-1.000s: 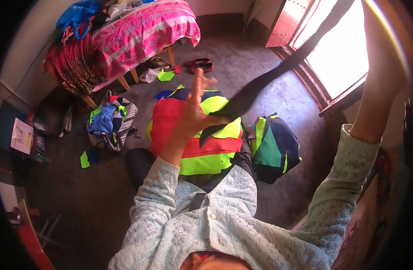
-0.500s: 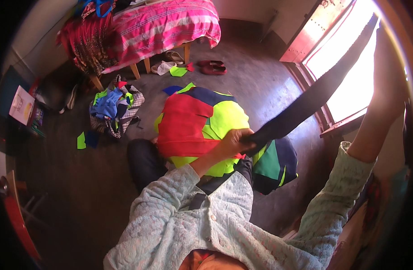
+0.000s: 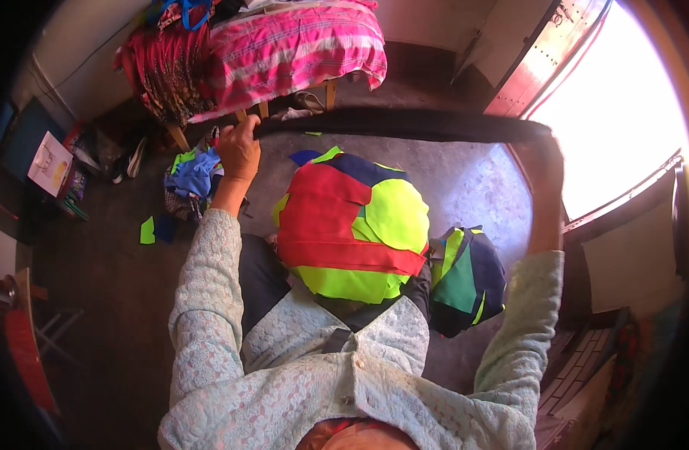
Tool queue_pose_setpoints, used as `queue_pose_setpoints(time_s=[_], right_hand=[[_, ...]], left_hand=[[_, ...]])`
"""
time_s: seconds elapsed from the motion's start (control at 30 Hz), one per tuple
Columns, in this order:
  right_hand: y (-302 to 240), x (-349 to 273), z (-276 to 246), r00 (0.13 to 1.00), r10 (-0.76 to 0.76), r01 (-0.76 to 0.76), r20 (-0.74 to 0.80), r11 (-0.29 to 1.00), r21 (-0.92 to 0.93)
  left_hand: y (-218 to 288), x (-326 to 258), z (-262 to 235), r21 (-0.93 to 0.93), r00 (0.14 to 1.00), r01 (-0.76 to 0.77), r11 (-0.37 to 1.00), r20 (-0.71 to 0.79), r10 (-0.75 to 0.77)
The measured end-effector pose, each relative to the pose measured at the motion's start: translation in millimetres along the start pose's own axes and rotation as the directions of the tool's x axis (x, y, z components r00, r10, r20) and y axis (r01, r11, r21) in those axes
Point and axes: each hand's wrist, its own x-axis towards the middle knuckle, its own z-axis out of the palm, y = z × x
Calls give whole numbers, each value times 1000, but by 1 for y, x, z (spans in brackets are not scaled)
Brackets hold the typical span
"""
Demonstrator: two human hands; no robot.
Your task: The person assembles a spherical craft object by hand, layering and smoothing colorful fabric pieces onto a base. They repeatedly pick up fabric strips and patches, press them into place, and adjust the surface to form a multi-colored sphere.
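Observation:
A long black cloth strip (image 3: 397,124) is stretched level across the view, raised in front of me. My left hand (image 3: 241,148) is closed on one end of it, near the bed's edge. The other end is in my right hand (image 3: 545,150), blurred and dim against the bright doorway. Below the strip, a rounded bundle of overlapping cloth pieces (image 3: 325,214) in red, yellow-green and navy sits at my lap between my legs. Beside my right leg lies a second cloth bundle (image 3: 457,279), green, navy and yellow-green. Neither hand touches the bundles.
A bed (image 3: 299,49) with a pink striped cover stands at the back, shoes beneath it. A checked bag of scraps (image 3: 194,176) is on the floor at left, near a loose yellow-green scrap (image 3: 147,230). An open door (image 3: 550,56) is at the far right.
My left hand has moved up and leftward from the bundle, holding the strip. My right hand has come down and inward. The strip has swung from a steep slant to nearly level.

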Motion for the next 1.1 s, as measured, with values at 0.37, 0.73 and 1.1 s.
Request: queue_pose_setpoints(time_s=[0.37,0.73,1.1], right_hand=[[142,-76,63,770,630,-533,100,550,644],[205,-105,61,695,707,-692,-134,708,142],[91,-132,172,999,31,-16,35,933,-359]], left_hand=[[-17,-67,34,-19,975,-132,991,178,133],[3,-90,46,-80,930,-155,985,324,173],[18,-107,20,-260,781,186,948,624,18]])
